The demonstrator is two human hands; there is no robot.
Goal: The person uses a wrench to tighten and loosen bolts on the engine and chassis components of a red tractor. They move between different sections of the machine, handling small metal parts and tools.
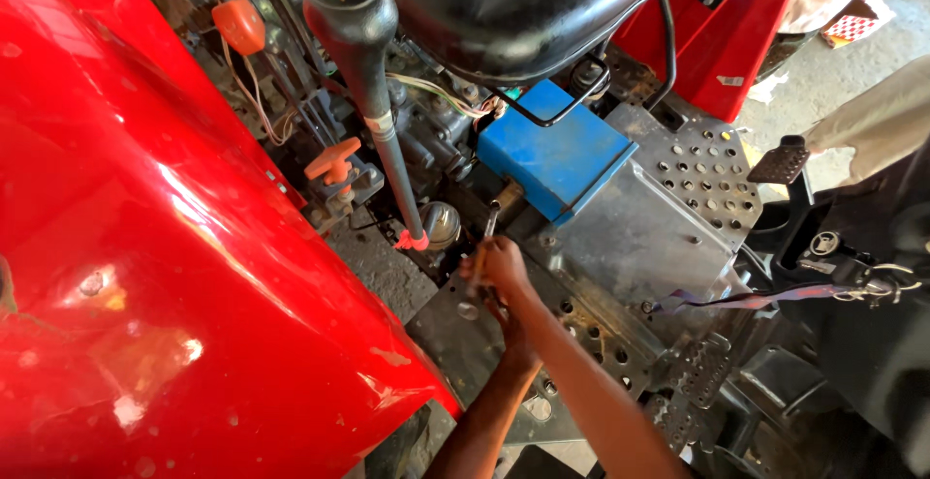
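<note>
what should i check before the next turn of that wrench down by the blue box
1. Wrench seated on its fastener: cannot tell, the head is hidden beside the blue box.
2. Grip: ok, the right hand is closed on the wrench handle.
3. Left hand placement: cannot tell, it sits under the right hand, mostly hidden.
4. Swing room: not ok, the black gear lever and orange lever stand close by.
5. Footplate: ok, no loose parts lie on it.
</note>
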